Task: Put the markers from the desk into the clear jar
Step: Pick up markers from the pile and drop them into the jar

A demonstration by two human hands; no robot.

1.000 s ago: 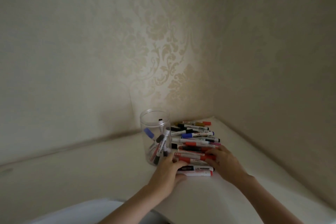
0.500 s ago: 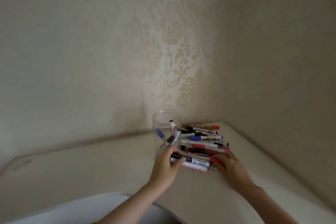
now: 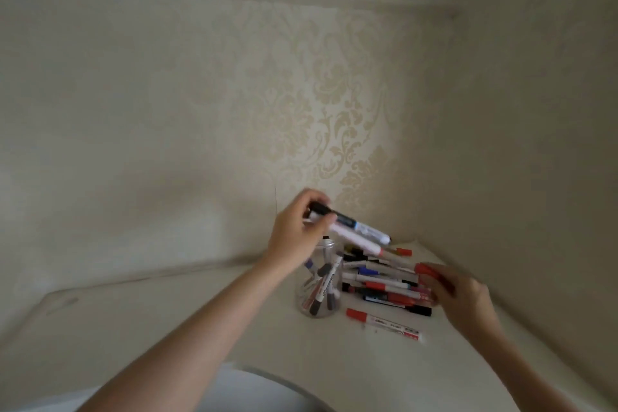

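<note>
While the pile was being pawed at on the desk point(image 3: 167, 338) a moment ago, the left hand point(image 3: 297, 237) has now come up off it with two markers point(image 3: 364, 236) pinched together in its fingers, a dark-capped one over a pale one, their free ends slanting down toward four o'clock. It holds them just above the mouth of the clear jar point(image 3: 317, 294), which stands at nine o'clock of the heap and already has several markers leaning inside. So, as I read it, a pair is about to go in, tips needing to swing upright first.

At three o'clock of the heap point(image 3: 384, 284) the right hand point(image 3: 458, 294) is blurred; its fingers seem to close on a red-capped marker point(image 3: 429, 273) at the pile's edge, though I cannot tell if the grip is firm. One red-capped stray point(image 3: 384, 324) lies apart at six o'clock of the heap. Most of the markers remain on the desk, so the job looks early on.
</note>
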